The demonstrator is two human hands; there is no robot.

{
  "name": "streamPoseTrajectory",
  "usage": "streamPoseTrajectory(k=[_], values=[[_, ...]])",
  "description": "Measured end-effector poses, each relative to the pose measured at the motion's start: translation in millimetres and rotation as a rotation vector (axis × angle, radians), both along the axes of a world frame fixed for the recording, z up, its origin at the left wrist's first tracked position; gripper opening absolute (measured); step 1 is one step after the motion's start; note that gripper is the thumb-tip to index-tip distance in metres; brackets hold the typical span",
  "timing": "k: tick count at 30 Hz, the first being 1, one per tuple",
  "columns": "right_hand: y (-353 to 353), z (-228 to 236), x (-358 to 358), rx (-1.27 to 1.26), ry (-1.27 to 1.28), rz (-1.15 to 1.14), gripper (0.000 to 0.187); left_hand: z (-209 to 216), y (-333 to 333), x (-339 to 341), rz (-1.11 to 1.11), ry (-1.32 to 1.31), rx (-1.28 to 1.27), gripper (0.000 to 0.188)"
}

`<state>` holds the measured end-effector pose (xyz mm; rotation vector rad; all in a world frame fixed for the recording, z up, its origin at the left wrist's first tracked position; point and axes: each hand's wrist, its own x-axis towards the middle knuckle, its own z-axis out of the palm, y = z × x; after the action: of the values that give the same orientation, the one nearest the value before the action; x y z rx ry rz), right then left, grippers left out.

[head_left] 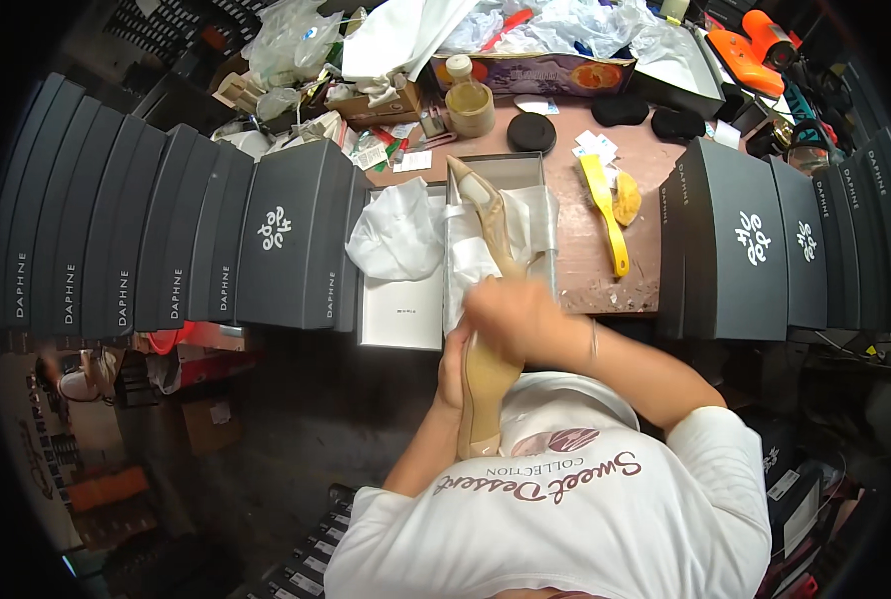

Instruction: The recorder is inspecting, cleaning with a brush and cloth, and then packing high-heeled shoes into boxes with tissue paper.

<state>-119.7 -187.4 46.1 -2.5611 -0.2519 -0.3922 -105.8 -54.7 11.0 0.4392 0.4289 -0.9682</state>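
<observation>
A beige shoe (486, 389) is held sole up close to my body, its toe end toward my white shirt. My left hand (452, 366) is closed round its left side. My right hand (513, 313) is curled over the upper part of the sole, blurred by motion; anything inside its fingers is hidden. Just beyond my hands sits an open shoe box (452, 235) lined with white tissue paper (537, 222). In it lies a second beige shoe (487, 212) with a pointed toe, partly covered by tissue. The box lid (401, 317) rests to the left, with crumpled tissue (396, 232) on it.
Rows of dark grey shoe boxes (291, 235) stand left and right (740, 240). On the table lie a yellow brush (605, 215), a yellow sponge (626, 200) and a round black tin (531, 132). Behind are a bottle of yellowish liquid (469, 102), a carton of tissue (535, 75) and an orange heat gun (755, 55).
</observation>
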Motion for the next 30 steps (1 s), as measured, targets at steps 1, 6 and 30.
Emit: streamPoseTrajectory(k=[1,6,30], values=[[2,3,-6,-0.076,0.035,0.011,0.006,-16,14,8,-0.234,-0.379,-0.067,0.057],[26,-1,-54,0.039,-0.320,0.292,0.006,-11,15,19,-0.248,-0.313,0.025,0.051],[-122,-44,-6,-0.110,-0.238,-0.522,0.049,-17,40,6,-0.520,-0.490,-0.083,0.083]])
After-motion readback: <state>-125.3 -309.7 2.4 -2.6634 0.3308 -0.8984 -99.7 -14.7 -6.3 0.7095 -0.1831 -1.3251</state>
